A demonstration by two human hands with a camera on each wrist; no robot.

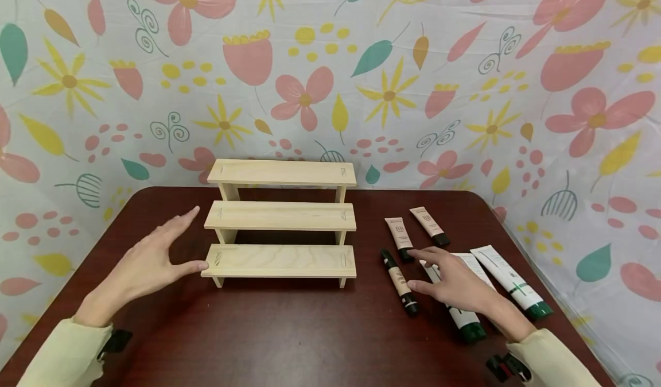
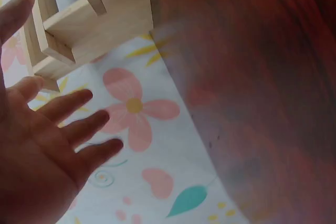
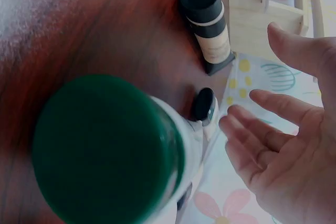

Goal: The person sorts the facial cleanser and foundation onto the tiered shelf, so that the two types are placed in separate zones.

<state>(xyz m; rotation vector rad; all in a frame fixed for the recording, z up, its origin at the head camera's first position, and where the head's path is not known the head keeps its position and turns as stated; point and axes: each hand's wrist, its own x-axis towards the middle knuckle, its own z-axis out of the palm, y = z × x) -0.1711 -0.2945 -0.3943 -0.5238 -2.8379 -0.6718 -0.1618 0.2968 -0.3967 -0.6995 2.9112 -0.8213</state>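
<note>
A three-step wooden display rack (image 1: 281, 215) stands on the table. My left hand (image 1: 146, 260) is beside its left end, fingers spread and thumb tip right at the lowest step; the palm is empty in the left wrist view. On the right, my right hand (image 1: 457, 278) hovers over a group of tubes with loosely extended fingers and nothing gripped. Nearest its fingertips lie a slim beige tube with black ends (image 1: 399, 281) and a pink BB cream tube (image 1: 398, 233). Under the hand, partly hidden, is a white tube with a green cap (image 1: 467, 324). That cap (image 3: 105, 150) looms large in the right wrist view.
Another pink BB cream tube (image 1: 428, 224) lies farther back. Two more white tubes are at the right, one with its green cap (image 1: 539, 310) showing, the other (image 1: 477, 266) partly behind my hand. A flowered cloth (image 1: 310, 60) hangs behind the dark red-brown table (image 1: 289, 335).
</note>
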